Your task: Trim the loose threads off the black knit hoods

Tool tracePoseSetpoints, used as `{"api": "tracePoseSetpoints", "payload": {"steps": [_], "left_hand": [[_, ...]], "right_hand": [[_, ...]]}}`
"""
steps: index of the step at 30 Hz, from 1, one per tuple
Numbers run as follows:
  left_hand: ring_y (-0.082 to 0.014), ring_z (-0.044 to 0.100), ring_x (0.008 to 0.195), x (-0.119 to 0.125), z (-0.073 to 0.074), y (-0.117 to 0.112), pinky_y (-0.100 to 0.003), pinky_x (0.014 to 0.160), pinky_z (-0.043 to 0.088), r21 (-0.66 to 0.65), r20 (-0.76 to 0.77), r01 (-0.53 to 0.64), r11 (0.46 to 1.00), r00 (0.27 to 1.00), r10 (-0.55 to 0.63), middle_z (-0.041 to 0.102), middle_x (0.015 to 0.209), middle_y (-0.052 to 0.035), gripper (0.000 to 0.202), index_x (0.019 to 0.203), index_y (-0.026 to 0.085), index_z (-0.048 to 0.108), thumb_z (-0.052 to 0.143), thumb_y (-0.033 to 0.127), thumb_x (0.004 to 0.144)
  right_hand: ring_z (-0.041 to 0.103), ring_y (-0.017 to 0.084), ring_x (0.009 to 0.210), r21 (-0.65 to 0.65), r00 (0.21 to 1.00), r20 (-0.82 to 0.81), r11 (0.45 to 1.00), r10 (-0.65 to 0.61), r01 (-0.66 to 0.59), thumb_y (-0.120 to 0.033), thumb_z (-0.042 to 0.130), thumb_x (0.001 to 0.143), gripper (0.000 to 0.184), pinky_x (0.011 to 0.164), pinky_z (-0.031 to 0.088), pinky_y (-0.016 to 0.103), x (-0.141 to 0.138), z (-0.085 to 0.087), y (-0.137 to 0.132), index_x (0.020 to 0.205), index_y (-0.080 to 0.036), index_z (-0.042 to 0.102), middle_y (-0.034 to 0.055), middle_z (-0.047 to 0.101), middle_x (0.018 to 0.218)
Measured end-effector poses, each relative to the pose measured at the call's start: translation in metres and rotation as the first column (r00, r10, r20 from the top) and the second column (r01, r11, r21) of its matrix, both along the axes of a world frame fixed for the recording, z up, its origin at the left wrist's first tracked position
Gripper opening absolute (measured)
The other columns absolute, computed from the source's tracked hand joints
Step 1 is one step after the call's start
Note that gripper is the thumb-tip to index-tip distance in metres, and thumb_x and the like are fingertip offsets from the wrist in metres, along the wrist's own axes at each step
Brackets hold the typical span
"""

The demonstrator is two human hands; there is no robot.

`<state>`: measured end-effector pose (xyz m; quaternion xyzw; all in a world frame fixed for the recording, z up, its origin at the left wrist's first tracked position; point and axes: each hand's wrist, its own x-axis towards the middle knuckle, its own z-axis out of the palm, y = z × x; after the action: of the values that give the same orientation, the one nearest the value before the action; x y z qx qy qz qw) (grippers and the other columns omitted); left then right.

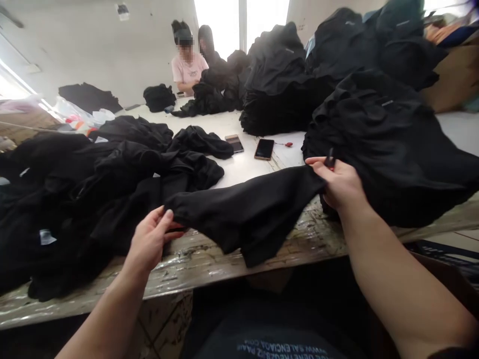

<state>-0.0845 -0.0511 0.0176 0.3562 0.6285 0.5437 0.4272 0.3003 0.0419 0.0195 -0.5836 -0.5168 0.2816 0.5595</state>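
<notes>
A black garment (243, 207) is stretched between my two hands above the table's front edge, its lower part hanging in a fold. My left hand (147, 242) pinches its left end between thumb and fingers. At the other end, my right hand (343, 185) grips the cloth. A small dark tool with a bit of red (330, 159) sticks up from that same hand; its kind is too small to make out. Loose black garments (112, 169) lie heaped beside my left hand, some with white labels. Close to my right hand rises a tall stack of black garments (389, 144).
On the white table (239, 172) lie a phone (264, 149), a second phone-like object (234, 143) and a small red item (288, 144). More black stacks (277, 75) stand behind. Two people, one in a pink shirt (189, 67), are at the far side. Plastic bags (80, 114) lie back left.
</notes>
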Motion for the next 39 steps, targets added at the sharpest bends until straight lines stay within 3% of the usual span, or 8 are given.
{"api": "tracePoseSetpoints", "payload": {"steps": [5,10,14,16,20,25,32,39], "left_hand": [[-0.0170,0.067,0.080,-0.012,-0.048,-0.020,-0.027,0.067,0.058,-0.047,-0.322,-0.091,0.995,0.944,0.072,0.065,0.105,-0.0074,0.046,0.115,0.018,0.058,0.066,0.042,0.077],[-0.0167,0.066,0.076,0.004,-0.037,-0.014,-0.028,0.071,0.055,0.179,-0.525,0.015,0.984,0.847,0.083,0.067,0.092,-0.0044,0.024,0.098,0.018,0.067,0.060,0.036,0.083],[-0.0156,0.063,0.083,0.026,-0.030,0.016,-0.025,0.073,0.052,0.362,-0.714,0.251,0.898,0.694,0.094,0.064,0.096,-0.0038,0.015,0.094,0.019,0.068,0.056,0.026,0.086],[-0.0158,0.062,0.084,0.034,-0.038,0.029,-0.026,0.075,0.050,0.276,-0.816,0.348,0.896,0.577,0.027,0.063,0.097,-0.0036,0.016,0.096,0.020,0.067,0.055,0.024,0.087],[-0.0170,0.061,0.073,0.037,-0.063,0.044,-0.029,0.067,0.048,-0.004,-0.880,0.377,0.926,0.438,-0.182,0.062,0.096,-0.0042,0.019,0.099,0.020,0.065,0.059,0.020,0.081],[-0.0125,0.055,0.063,0.034,-0.065,0.039,-0.025,0.061,0.045,0.013,-0.829,0.380,0.925,0.522,-0.203,0.059,0.084,-0.0002,0.008,0.086,0.020,0.065,0.063,0.024,0.079],[-0.0105,0.047,0.058,0.042,-0.035,0.027,-0.025,0.057,0.040,0.125,-0.797,0.389,0.913,0.587,-0.141,0.056,0.084,0.0007,0.008,0.081,0.020,0.061,0.060,0.028,0.081],[-0.0137,0.050,0.056,0.034,-0.028,0.024,-0.025,0.053,0.039,-0.037,-0.674,0.307,0.951,0.695,-0.251,0.058,0.064,0.0017,0.024,0.082,0.021,0.064,0.065,0.044,0.074]], "right_hand": [[0.055,0.014,0.053,-0.134,0.976,0.218,0.989,-0.032,0.063,-0.034,0.061,0.077,0.025,0.049,0.040,0.024,-0.001,-0.048,-0.008,0.093,-0.017,0.069,0.0019,0.061,0.063],[0.060,0.015,0.058,-0.183,0.931,0.310,0.973,0.192,-0.140,-0.037,0.057,0.082,0.027,0.054,0.045,0.026,-0.025,-0.043,-0.031,0.098,-0.018,0.066,0.0042,0.067,0.074],[0.063,0.020,0.070,-0.314,0.734,0.542,0.909,0.409,-0.274,-0.040,0.053,0.084,0.030,0.066,0.043,0.029,-0.060,-0.037,-0.024,0.109,-0.025,0.064,0.0032,0.067,0.075],[0.061,0.022,0.071,-0.398,0.671,0.590,0.885,0.449,-0.242,-0.046,0.054,0.083,0.027,0.063,0.040,0.030,-0.070,-0.043,-0.016,0.098,-0.026,0.066,0.0037,0.066,0.071],[0.057,0.020,0.062,-0.432,0.707,0.548,0.875,0.447,-0.219,-0.055,0.049,0.083,0.039,0.056,0.036,0.027,-0.063,-0.060,-0.009,0.063,-0.021,0.055,0.0021,0.057,0.058],[0.050,0.014,0.048,-0.443,0.805,0.413,0.866,0.426,-0.231,-0.062,0.033,0.087,0.051,0.047,0.036,0.024,-0.030,-0.063,-0.020,0.067,-0.019,0.050,-0.0018,0.047,0.052],[0.044,0.012,0.054,-0.412,0.839,0.426,0.898,0.339,-0.154,-0.036,0.069,0.066,0.024,0.051,0.036,0.024,-0.016,-0.050,-0.036,0.061,-0.018,0.053,-0.0024,0.051,0.056],[0.038,0.005,0.043,-0.353,0.912,-0.131,0.841,0.389,-0.410,-0.028,0.068,0.069,0.046,0.036,0.031,0.019,-0.010,-0.021,-0.053,0.113,-0.021,0.055,-0.0044,0.051,0.070]]}}
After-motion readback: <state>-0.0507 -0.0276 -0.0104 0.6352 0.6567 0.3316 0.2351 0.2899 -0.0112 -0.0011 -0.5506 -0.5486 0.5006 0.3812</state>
